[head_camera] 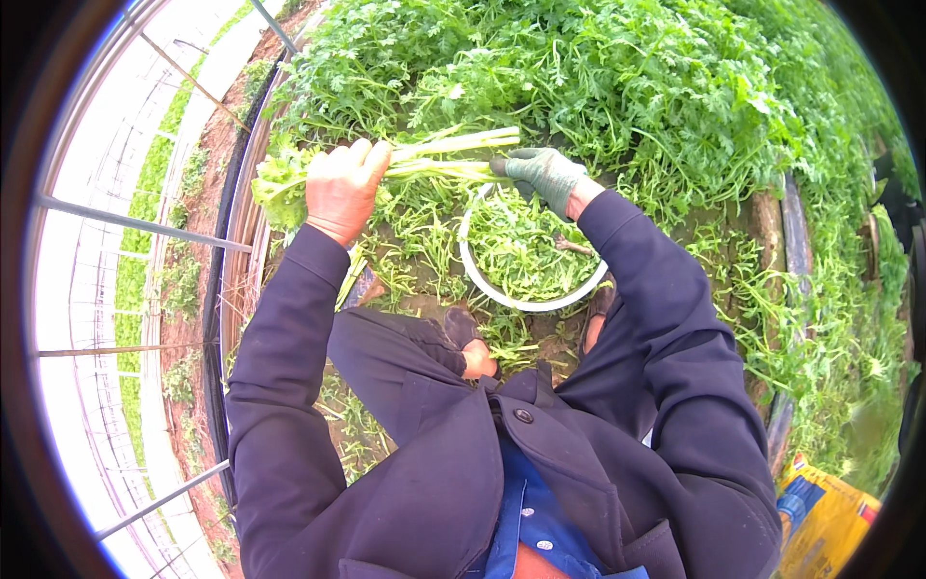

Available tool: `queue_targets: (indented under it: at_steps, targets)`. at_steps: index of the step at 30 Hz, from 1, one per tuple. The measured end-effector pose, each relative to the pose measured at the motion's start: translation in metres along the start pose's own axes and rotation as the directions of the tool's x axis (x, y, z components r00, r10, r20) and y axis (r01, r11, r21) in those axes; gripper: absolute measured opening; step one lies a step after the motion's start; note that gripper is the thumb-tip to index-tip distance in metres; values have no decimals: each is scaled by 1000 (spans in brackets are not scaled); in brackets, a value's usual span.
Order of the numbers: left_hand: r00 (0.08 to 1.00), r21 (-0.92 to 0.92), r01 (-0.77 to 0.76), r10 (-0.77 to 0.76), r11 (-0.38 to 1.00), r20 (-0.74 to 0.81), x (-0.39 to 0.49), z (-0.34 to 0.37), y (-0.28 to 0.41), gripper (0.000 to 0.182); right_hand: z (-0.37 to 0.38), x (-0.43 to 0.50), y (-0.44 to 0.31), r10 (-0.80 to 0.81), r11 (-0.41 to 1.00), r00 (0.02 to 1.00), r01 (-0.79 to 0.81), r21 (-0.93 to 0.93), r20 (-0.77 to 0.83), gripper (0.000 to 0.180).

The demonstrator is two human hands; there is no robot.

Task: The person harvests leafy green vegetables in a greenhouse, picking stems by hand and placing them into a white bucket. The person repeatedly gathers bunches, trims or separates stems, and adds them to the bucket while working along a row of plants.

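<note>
My bare left hand grips a bunch of leafy greens around its stalks. The leaves hang out on the left of the fist, and the pale stalks point right. My right hand, in a grey-green glove with dark fingertips, pinches the end of the lower stalks. Its palm side is hidden. Just below the right hand stands a round white-rimmed basin full of loose cut greens. A short brown stick-like thing lies on those greens near the right sleeve.
Dense standing greens grow ahead. Cut stems litter the soil around my shoes. Along the left run a black edging strip and metal greenhouse bars. A yellow printed bag lies at lower right, beyond a dark bed edge.
</note>
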State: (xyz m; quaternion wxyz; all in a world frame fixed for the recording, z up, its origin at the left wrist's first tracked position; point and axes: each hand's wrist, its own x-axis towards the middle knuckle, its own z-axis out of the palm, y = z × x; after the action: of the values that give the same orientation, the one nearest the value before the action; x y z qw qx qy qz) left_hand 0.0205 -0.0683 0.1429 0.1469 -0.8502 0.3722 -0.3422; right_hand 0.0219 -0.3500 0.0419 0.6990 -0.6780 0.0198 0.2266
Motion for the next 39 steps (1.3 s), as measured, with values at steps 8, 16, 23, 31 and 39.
queue_targets:
  at_steps: [8,16,23,31,39]
  targets:
    - [999,-77,35,-34,996,21,-9,4,-6,26,-7,-5,-4,-135,986,990,139,-93,48,59]
    - [983,-131,184,-184,974,9,-24,9,-21,44,-29,7,3,-113,994,967,110,-25,-230,22]
    - [978,-151,195,-205,969,-49,-25,19,-8,37,-5,-7,-3,-119,914,988,69,401,102,42]
    - [977,-208,202,-211,957,-24,-26,30,-4,39,-17,4,2,-89,973,988,113,201,-125,24]
    - [965,-179,255,-262,950,-18,-42,31,-17,39,-34,11,-4,-311,937,919,338,82,-243,27]
